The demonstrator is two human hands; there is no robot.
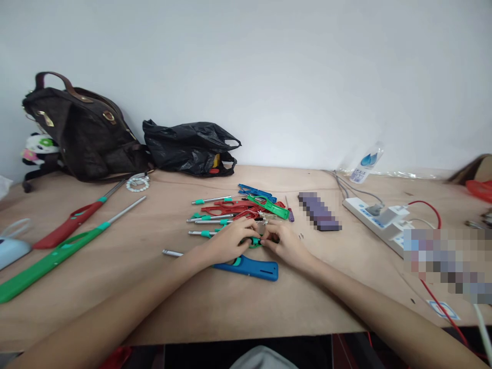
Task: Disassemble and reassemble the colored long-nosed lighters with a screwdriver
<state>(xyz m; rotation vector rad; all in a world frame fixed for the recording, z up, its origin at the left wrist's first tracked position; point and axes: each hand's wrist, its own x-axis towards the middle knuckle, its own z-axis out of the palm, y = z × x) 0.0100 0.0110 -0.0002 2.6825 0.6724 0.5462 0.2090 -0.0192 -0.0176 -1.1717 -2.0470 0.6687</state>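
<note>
Across the cluttered bench (319, 302), left hand (232, 238) and right hand (283, 242) pinched a green part (254, 241) just beyond the blue lighter (257, 269), where a slipping grip might have lost it among red shells (234, 210).

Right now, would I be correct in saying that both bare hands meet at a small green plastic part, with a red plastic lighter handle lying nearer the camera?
Not quite: the head view shows that the plastic lighter handle there is blue, not red. The left hand and right hand do meet at the small green plastic part.
</note>
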